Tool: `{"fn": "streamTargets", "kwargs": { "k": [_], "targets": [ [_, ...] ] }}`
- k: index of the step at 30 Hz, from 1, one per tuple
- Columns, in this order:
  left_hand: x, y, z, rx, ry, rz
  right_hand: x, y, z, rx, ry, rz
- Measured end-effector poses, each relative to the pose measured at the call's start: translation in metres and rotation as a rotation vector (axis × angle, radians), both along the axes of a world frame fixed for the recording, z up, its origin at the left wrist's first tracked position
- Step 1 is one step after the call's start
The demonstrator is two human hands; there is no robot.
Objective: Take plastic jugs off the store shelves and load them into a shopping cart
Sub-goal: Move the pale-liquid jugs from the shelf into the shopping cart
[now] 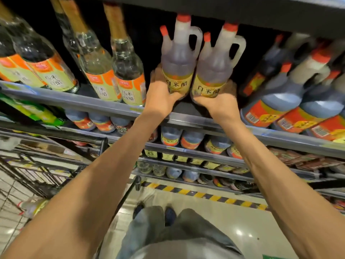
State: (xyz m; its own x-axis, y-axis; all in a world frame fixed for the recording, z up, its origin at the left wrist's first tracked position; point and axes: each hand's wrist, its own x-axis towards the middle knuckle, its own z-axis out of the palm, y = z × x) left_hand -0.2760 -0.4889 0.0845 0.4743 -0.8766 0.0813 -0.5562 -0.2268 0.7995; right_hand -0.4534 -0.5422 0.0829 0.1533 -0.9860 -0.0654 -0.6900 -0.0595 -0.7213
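Two clear plastic jugs with red caps, side handles and yellow labels stand side by side on the upper shelf point(186, 120). My left hand point(160, 94) grips the base of the left jug point(177, 58). My right hand point(218, 101) grips the base of the right jug point(214, 66). Both arms reach up and forward from below. The black wire shopping cart point(37, 165) stands at the lower left, with one jug point(33, 206) lying inside it.
Tall glass bottles point(97, 62) with orange and green labels fill the shelf to the left. Dark jugs point(280, 103) with red labels crowd the right. Lower shelves point(205, 159) hold more bottles. A yellow-black striped strip point(205, 195) runs along the floor.
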Motion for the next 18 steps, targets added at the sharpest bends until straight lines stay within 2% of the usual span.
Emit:
{"fn": "streamTargets", "kwargs": {
  "k": [3, 5, 10, 16, 18],
  "targets": [
    [0.003, -0.016, -0.010, 0.176, 0.060, 0.032, 0.010, -0.025, -0.010, -0.083, 0.064, -0.001],
    [0.003, -0.027, -0.012, 0.224, 0.095, 0.036, 0.020, -0.035, -0.008, -0.081, 0.072, 0.011],
    [0.020, -0.070, -0.018, -0.094, 0.072, 0.075, 0.033, -0.071, -0.011, -0.250, -0.136, -0.048],
    [0.028, -0.111, -0.031, -0.213, 0.012, 0.091, 0.053, -0.107, -0.030, -0.366, -0.193, -0.132],
    [0.030, -0.124, -0.034, -0.231, 0.014, 0.117, 0.055, -0.123, -0.032, -0.344, -0.241, -0.148]
  ]
}}
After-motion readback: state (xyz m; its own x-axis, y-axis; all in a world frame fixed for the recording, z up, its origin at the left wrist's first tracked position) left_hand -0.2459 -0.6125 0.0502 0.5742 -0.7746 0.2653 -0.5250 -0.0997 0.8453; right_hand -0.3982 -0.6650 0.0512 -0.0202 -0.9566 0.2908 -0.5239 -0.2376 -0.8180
